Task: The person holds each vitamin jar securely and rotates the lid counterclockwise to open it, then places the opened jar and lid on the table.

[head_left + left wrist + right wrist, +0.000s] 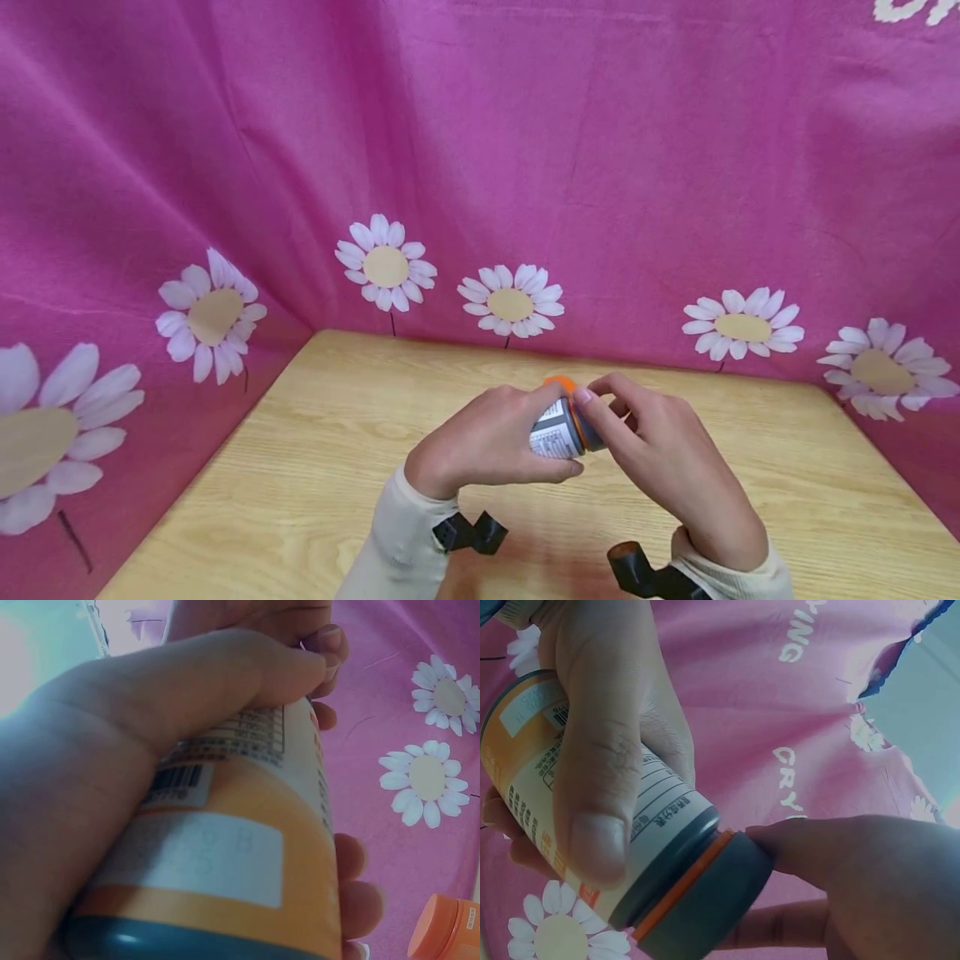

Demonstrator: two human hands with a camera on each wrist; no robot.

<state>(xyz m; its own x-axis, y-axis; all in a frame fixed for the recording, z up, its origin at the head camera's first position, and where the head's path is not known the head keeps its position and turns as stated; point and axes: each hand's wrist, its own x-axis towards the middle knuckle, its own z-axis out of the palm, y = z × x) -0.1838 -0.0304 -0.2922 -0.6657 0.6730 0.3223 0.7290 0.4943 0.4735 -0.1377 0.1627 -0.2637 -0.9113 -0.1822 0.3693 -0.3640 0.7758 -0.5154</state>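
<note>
My left hand (pixel 491 437) grips a small bottle (pixel 553 433), which lies tilted with its capped end to the right. Its label is orange and white with printed text and a barcode, as the left wrist view shows on the bottle (pixel 217 795). A dark grey cap (pixel 709 900) sits at that end, above a thin orange ring (pixel 681 889). With thumb and fingers, my right hand (pixel 663 442) pinches the cap. Some right fingers are hidden behind the cap. The left thumb (pixel 596 817) lies along the label.
Beyond the hands, an orange jar (pixel 442 926) with an orange lid stands mostly hidden in the head view. Under the hands is a light wooden table (pixel 315 467). A pink cloth (pixel 480 150) with printed daisies hangs behind it and along its sides.
</note>
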